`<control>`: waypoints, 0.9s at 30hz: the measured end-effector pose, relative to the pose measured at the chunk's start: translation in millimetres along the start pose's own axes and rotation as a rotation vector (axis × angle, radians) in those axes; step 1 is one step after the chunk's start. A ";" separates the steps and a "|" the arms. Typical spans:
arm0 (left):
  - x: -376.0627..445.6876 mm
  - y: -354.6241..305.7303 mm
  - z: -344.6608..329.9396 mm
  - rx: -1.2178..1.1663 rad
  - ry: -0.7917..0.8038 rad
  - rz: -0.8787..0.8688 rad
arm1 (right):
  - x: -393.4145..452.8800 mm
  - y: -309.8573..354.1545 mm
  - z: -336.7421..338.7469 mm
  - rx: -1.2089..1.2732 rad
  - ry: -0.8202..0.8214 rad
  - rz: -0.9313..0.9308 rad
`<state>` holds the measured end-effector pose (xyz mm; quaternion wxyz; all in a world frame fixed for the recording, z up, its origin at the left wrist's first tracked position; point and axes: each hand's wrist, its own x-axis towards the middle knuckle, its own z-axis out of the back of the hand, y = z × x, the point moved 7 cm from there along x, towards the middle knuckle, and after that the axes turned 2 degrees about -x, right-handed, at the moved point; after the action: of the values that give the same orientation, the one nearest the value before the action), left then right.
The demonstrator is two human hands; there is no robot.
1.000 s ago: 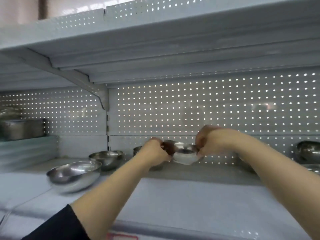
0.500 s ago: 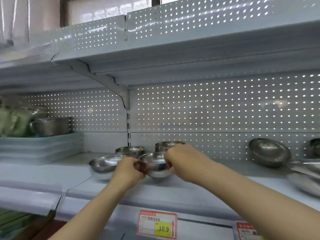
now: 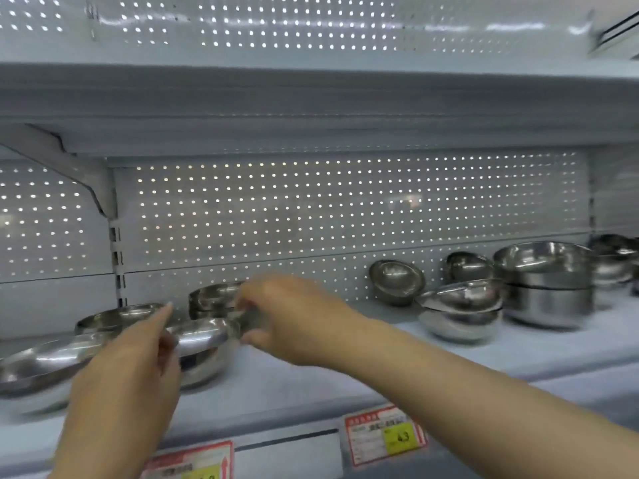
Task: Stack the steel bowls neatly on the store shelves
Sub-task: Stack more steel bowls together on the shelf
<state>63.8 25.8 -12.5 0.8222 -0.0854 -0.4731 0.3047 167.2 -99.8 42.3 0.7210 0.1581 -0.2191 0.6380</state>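
A steel bowl sits nested on another bowl on the white shelf, left of centre. My right hand reaches in from the right, and its thumb and fingers pinch the bowl's right rim. My left hand is at the bowl's left side with the index finger lifted straight; it touches the rim loosely, blurred by motion. Another small stack of bowls stands just behind. A wide bowl and a second one lie to the left.
More steel bowls stand at the right: a tilted bowl, a stacked pair, a tall pot-like stack. The upper shelf hangs low overhead. Price tags line the front edge.
The bowl held in the air by both hands has come down onto another bowl on the shelf. My left hand's fingers have loosened. The view has swung to the right.
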 end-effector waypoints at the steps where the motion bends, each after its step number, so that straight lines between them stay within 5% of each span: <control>1: -1.9 -23.2 -2.5 -0.060 0.041 -0.044 | -10.1 -18.1 16.6 0.000 0.000 -0.045; 6: -1.6 -137.3 -61.6 -0.394 0.468 -0.094 | -75.1 -146.3 89.0 -0.153 0.153 -0.435; 11: 11.5 -221.0 -145.8 -0.089 0.777 -0.222 | -132.3 -227.3 96.6 -0.225 0.317 -0.518; 14: 17.8 -247.0 -182.3 -0.043 0.828 -0.239 | -150.1 -244.5 76.8 -0.258 0.436 -0.455; 22: 13.0 -240.9 -240.3 -0.552 0.967 -0.024 | -159.1 -257.9 57.6 -0.212 0.249 -0.305; 27: 9.9 -235.2 -252.2 -0.630 0.996 0.019 | -160.7 -253.2 49.5 -0.270 0.253 -0.257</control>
<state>375.6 -119.2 -40.1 0.8776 -0.4626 -0.0970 0.0799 397.7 -296.0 14.5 0.8327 0.0054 -0.1884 0.5207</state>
